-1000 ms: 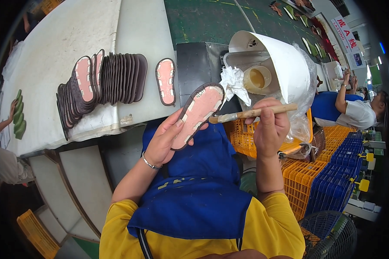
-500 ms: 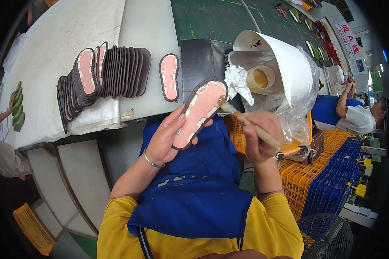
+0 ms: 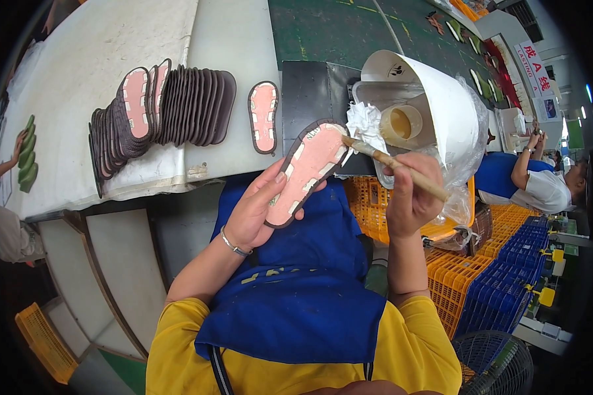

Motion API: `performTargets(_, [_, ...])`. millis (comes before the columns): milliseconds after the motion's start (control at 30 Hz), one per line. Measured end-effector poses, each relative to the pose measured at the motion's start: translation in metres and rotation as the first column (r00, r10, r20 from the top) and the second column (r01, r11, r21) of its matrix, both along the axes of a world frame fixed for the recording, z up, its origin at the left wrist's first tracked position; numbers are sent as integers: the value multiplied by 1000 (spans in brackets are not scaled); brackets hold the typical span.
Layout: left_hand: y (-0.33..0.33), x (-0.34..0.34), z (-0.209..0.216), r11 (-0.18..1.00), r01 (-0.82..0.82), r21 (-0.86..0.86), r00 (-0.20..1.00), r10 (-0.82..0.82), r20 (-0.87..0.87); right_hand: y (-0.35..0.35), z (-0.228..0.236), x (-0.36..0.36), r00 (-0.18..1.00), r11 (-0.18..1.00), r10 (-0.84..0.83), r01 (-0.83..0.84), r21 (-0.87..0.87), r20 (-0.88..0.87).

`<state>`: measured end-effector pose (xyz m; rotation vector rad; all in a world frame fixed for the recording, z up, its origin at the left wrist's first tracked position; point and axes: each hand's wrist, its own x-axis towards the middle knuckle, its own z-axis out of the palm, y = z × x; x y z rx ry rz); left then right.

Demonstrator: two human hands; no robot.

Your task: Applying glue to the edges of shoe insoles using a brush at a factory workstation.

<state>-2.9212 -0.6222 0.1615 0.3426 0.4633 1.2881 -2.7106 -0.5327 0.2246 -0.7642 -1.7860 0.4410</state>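
My left hand (image 3: 252,203) grips a dark-edged shoe insole (image 3: 304,172) by its lower end, pink face up, whitish tabs along its sides. A wooden-handled brush (image 3: 395,166) is in my right hand (image 3: 412,196), its bristle end touching the insole's upper right edge. On the table just beyond lies another pink insole (image 3: 263,117). Farther left, many dark insoles stand in a leaning row (image 3: 194,105), a few pink faces showing. A cup of yellowish liquid (image 3: 400,123) sits inside a cut white container (image 3: 441,99), beside crumpled white tissue (image 3: 364,124).
The white-covered table (image 3: 99,46) spans the left and far side. Orange crates (image 3: 451,283) and blue crates (image 3: 501,276) stand to the right, near a black fan (image 3: 497,362). One person (image 3: 540,178) is at far right; another person's hand (image 3: 18,148) touches green pieces (image 3: 28,161) at left.
The brush tip has moved slightly up and right to the insole's upper edge, and my right hand has shifted a little right. My left hand still holds the insole in nearly the same place.
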Motion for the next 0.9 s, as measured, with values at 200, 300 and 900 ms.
performTargets(200, [0,3,-1,999,-35,-12,999,35,-6,-20,3,-12,963,980,135,-165,110,235])
performTargets(300, [0,4,-7,995,-56,-85,998,52,-42,-28,-3,-15,964,979,196,-202,11,181])
performTargets(900, [2,3,-8,989,-75,-129,995,67,-68,-19,-10,-20,963,963,256,-247,-105,81])
